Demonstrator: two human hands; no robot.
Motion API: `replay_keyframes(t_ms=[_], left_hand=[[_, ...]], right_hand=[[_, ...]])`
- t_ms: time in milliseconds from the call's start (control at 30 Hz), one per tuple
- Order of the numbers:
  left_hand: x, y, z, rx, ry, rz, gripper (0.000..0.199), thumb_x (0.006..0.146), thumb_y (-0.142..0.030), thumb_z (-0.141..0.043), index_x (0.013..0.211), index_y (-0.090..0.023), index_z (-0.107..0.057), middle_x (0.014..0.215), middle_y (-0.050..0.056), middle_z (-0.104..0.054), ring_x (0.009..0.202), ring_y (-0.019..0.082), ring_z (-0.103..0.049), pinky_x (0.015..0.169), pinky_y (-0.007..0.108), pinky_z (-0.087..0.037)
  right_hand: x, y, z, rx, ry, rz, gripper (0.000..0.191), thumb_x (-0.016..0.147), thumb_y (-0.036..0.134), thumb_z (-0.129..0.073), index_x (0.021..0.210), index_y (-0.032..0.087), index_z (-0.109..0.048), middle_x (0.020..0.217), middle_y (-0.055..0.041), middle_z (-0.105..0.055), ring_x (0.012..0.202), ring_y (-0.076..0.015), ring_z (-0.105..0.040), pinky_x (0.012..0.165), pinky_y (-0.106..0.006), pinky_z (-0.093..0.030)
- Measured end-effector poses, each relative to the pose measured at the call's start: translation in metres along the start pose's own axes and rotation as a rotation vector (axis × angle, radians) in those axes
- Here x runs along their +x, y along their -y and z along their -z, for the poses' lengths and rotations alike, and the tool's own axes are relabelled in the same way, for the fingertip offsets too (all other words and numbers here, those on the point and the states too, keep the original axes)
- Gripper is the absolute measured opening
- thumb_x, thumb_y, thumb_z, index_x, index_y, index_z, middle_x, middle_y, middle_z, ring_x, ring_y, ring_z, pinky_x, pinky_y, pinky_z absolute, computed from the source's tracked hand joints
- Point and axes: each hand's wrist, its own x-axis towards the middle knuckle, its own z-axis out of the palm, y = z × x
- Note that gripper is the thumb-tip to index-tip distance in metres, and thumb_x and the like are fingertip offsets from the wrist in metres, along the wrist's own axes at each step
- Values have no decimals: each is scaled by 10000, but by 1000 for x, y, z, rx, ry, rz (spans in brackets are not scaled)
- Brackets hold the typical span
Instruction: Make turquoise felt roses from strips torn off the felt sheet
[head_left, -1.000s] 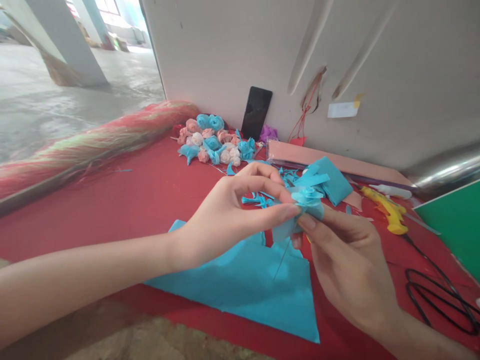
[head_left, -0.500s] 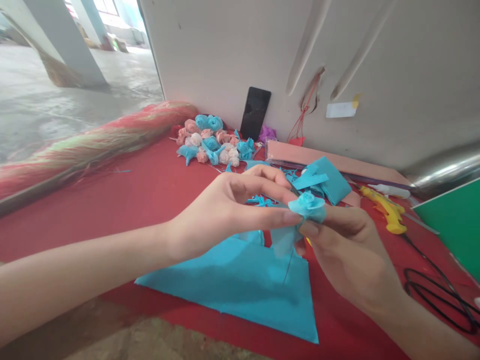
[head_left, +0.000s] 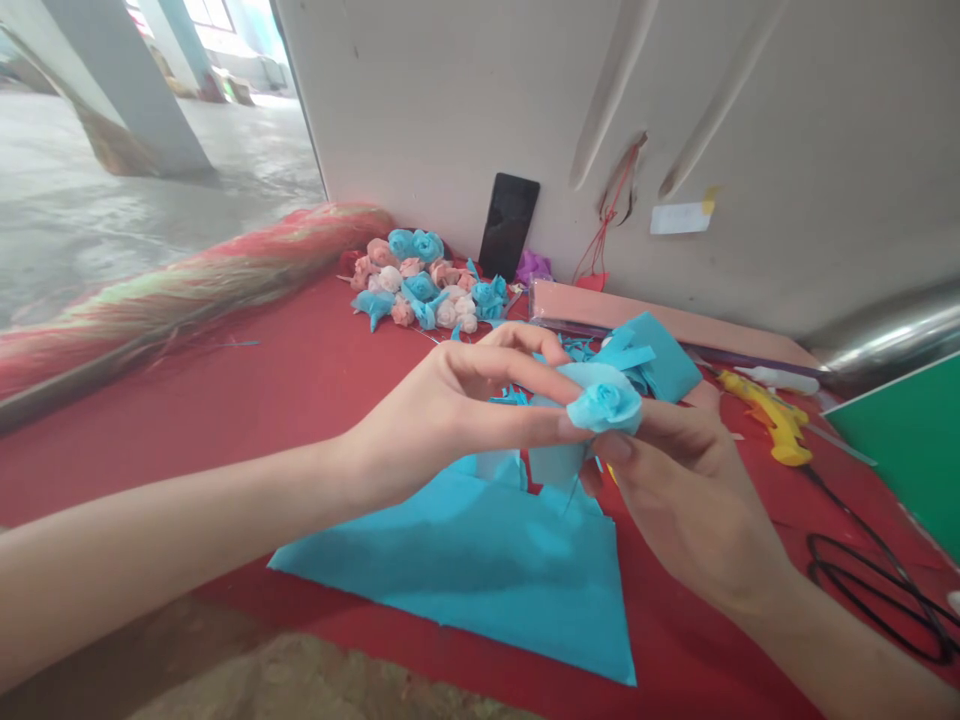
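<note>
A light-blue paper rose (head_left: 606,405) with a tightly curled centre is held between my two hands, above the red table. My left hand (head_left: 495,390) pinches its left side and a loose petal strip between thumb and fingers. From the right, my right hand (head_left: 675,480) grips the rose's base with thumb and forefinger. A thin wire stem points down below the flower. Beneath the hands lies a large folded sheet of blue crepe paper (head_left: 465,560). Blue paper scraps (head_left: 514,396) are partly hidden behind my fingers.
Several finished paper roses (head_left: 420,285) in blue, pink and white lie at the back. A phone (head_left: 510,225) leans on the grey wall. To the right are folded blue paper (head_left: 667,360), a yellow glue gun (head_left: 780,430) with a black cord (head_left: 877,590), and a green board (head_left: 911,450).
The rose has tipped so its curled centre faces me more, and a wide petal now shows behind it. Both hands have shifted slightly left, still pinching the flower.
</note>
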Motion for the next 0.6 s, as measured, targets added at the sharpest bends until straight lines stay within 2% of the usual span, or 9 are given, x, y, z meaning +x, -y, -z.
replay_keyframes(t_ms=[133, 267, 333, 500, 600], left_hand=[[2, 1, 1, 23, -25, -14, 202, 741, -91, -686, 690, -273, -757, 923, 15, -512, 813, 108, -542, 575, 150, -545], [3, 3, 2, 2, -17, -3, 205, 731, -81, -689, 706, -273, -758, 990, 11, -477, 846, 104, -536, 595, 147, -533], [3, 4, 2, -15, 6, 14, 203, 740, -87, -688, 717, -277, -757, 992, 5, -477, 848, 96, -524, 615, 145, -524], [1, 4, 2, -43, 32, 46, 145, 753, -133, -708, 722, -267, -756, 978, -14, -494, 902, 81, -487, 680, 117, -487], [1, 4, 1, -46, 9, 26, 149, 749, -112, -706, 725, -249, -759, 986, -12, -487, 957, 87, -484, 698, 117, -489]], right_hand=[[-1, 0, -2, 20, 4, 10, 212, 819, 236, -674, 897, 418, -751, 639, 51, -635, 586, -98, -518, 523, -218, -450], [-2, 3, -6, -88, 5, 61, 381, 806, 78, -634, 885, 434, -747, 792, 107, -703, 757, -89, -608, 693, -197, -498], [-1, 3, -7, -169, -11, 117, 439, 787, 49, -641, 903, 462, -735, 787, 132, -707, 775, -86, -629, 752, -193, -506], [3, -2, -6, -263, -19, 294, 453, 766, 74, -668, 975, 474, -711, 828, 149, -706, 753, -83, -650, 720, -166, -532], [3, -3, -5, -295, -56, 292, 426, 772, 80, -656, 942, 464, -726, 771, 145, -691, 687, -71, -625, 664, -147, -522]])
